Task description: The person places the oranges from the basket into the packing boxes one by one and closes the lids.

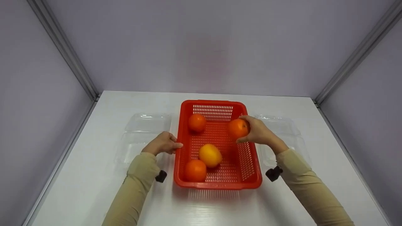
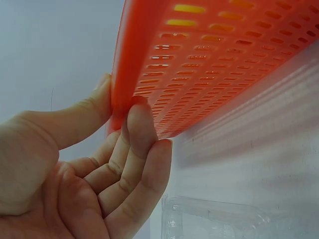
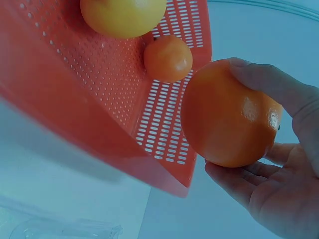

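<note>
A red plastic basket (image 1: 216,185) with slotted walls stands mid-table. My left hand (image 1: 162,143) pinches its left rim, thumb on top and fingers underneath, as the left wrist view shows close up. In my right hand (image 1: 258,130) is an orange (image 1: 237,128), gripped between thumb and fingers over the basket's right side. Inside the basket lie another orange (image 1: 197,122) at the back left, a yellow-orange fruit (image 1: 210,155) nearer the front, and a third orange (image 1: 195,170) in the front left corner. The right wrist view shows the held orange (image 3: 230,114) above the rim.
Clear plastic containers with open lids flank the basket, one on the left (image 1: 147,123) and one on the right (image 1: 279,125), both partly behind the hands and forearms. The white table (image 1: 84,163) is enclosed by pale walls at the back and sides.
</note>
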Demonstrator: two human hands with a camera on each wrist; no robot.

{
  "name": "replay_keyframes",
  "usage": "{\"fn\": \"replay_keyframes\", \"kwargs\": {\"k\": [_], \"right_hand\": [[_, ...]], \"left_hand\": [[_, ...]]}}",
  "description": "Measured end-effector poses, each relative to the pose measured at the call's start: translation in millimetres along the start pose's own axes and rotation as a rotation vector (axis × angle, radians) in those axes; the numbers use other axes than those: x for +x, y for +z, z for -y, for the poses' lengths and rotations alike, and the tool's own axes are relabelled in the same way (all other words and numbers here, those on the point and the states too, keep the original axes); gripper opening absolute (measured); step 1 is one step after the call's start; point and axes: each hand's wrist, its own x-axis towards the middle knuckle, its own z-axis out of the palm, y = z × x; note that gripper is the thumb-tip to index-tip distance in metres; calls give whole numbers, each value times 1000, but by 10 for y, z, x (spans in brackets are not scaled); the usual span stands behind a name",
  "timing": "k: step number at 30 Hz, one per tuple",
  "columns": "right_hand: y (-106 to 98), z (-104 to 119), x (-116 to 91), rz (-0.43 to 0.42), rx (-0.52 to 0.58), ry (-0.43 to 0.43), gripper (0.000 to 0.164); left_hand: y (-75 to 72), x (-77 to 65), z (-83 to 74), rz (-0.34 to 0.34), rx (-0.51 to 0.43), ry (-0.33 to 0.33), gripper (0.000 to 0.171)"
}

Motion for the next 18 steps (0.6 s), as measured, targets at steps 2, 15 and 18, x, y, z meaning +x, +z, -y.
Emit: {"fn": "replay_keyframes", "kwargs": {"k": [2,15,18], "right_hand": [[-15,-22,-10,-4,9,-8,81],[-102,-150,-98,-24,46,7,82],[-128,-175,-115,-27,44,13,81]], "left_hand": [[2,0,1,0,-1,-1,35],[2,8,26,5,-10,26,32],[3,9,24,5,-4,31,31]]}}
